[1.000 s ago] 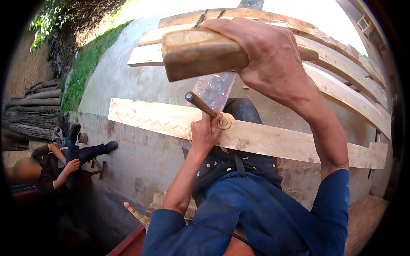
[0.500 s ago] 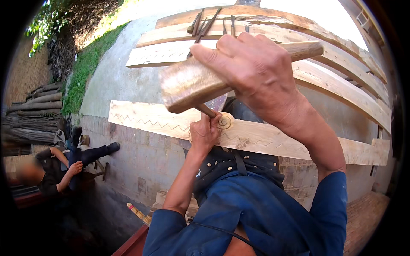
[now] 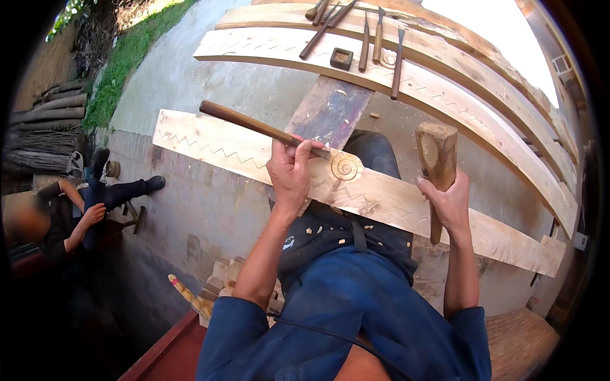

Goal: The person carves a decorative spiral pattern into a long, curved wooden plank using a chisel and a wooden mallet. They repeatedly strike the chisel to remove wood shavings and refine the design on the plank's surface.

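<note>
Left hand: my left hand [image 3: 291, 173] is wrapped tight round the chisel [image 3: 254, 125] near its lower end, just left of centre frame, fingers fully closed on the shaft.
Chisel: its dark wooden handle slants up toward the upper left; the cutting end points at the carved spiral [image 3: 345, 167] and seems to touch the wood beside it, though my fingers hide the very tip.
Right hand: my right hand [image 3: 448, 202] is closed round the handle of the wooden mallet [image 3: 436, 152], right of centre, head up and well apart from the chisel's butt.
Plank: the pale plank [image 3: 394, 203] I am carving runs from centre left to lower right across my lap, with a zigzag line cut along it.
Other tools: more chisels [image 3: 372, 38] and a small dark block [image 3: 341, 58] lie on a second curved plank [image 3: 445, 95] at the top of the frame.
Bystander: a person sits on the ground at the far left, hand [image 3: 94, 213] on a knee, clear of my work.
Risk, slip: if the mallet lands off-centre, I judge the chisel could skid and scar the spiral.
Risk, hand: my left fingers sit close to the edge, so a glancing blow could drive the blade or mallet into them.
Risk, plank: it rests on my legs only, so a hard strike may shift it.
</note>
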